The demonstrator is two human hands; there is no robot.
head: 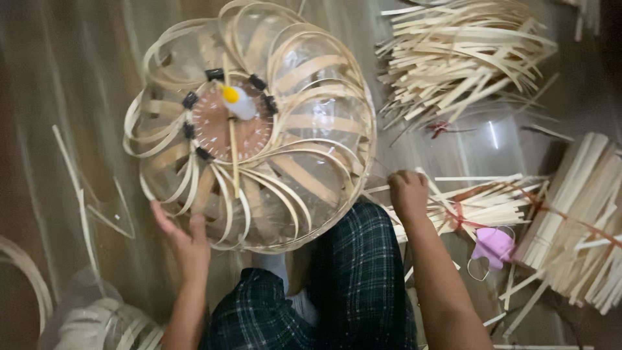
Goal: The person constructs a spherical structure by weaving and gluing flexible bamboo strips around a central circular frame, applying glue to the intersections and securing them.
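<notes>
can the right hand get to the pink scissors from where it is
Probably yes. The right hand rests on a tied bundle of bamboo strips, and the pink scissors lie in the open just beyond and below that bundle. Nothing covers them; only loose strips lie around.

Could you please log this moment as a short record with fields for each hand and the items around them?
Left hand: open, touching the lower rim of the round bamboo-strip frame
Right hand: closed on strips of the tied bamboo bundle
Frame centre: brown disc with black clips
Nearby: loose strip pile, pink scissors
Surface: wooden floor
</notes>
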